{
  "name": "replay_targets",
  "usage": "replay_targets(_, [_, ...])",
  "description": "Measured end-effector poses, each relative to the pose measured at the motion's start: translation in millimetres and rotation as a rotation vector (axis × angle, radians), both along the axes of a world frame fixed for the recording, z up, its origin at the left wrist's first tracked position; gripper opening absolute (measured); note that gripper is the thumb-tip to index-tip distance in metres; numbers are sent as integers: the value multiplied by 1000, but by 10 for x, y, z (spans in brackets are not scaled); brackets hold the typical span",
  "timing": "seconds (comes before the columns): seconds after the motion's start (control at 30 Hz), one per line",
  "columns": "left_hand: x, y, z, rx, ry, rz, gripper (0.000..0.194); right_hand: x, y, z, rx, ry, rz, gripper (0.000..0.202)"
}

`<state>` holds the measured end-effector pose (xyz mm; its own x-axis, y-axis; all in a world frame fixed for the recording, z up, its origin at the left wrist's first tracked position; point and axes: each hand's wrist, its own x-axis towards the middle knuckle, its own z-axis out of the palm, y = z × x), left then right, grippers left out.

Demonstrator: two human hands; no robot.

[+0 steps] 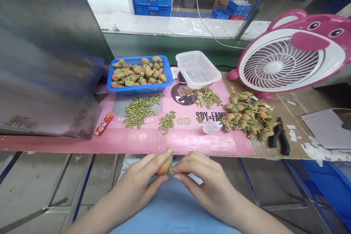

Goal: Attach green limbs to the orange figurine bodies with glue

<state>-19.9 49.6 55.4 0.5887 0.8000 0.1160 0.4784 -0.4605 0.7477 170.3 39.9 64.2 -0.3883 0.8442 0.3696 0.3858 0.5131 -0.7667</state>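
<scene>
My left hand (148, 172) is closed around a small green and orange figurine (163, 168), held over my lap in front of the table edge. Thumb and fingers of my right hand (200, 175) pinch a tiny green piece (172, 170) against the figurine's right side. Most of that piece is hidden by the fingertips. Beyond my hands, loose green pieces lie in a large pile (139, 111), a smaller pile (166, 122) and another pile (207, 97) on the pink mat (186, 142). Several similar figurines (245, 115) are heaped at the right.
A blue basket (141, 89) full of figurine bodies stands at the back, beside a white basket (199, 67). Black-handled pliers (279, 139), a small squeeze bottle (212, 127) and a red packet (103, 125) lie about. A pink fan (290, 55) stands right; a metal panel (46, 55) rises left.
</scene>
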Motion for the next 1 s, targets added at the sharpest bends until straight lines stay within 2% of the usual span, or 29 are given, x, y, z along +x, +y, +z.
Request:
replay_targets(0.47, [39,-7,34,107,139,-69,45,-23,-30,-30,7,-13,-9,8])
replay_targets(0.77, [44,8,30,177,116,-72,48,-27,-52,-20,80,-25,6,10])
replay_targets(1.0, [33,-12,37,81,40,-24,58,27,-41,8,127,-44,-9,13])
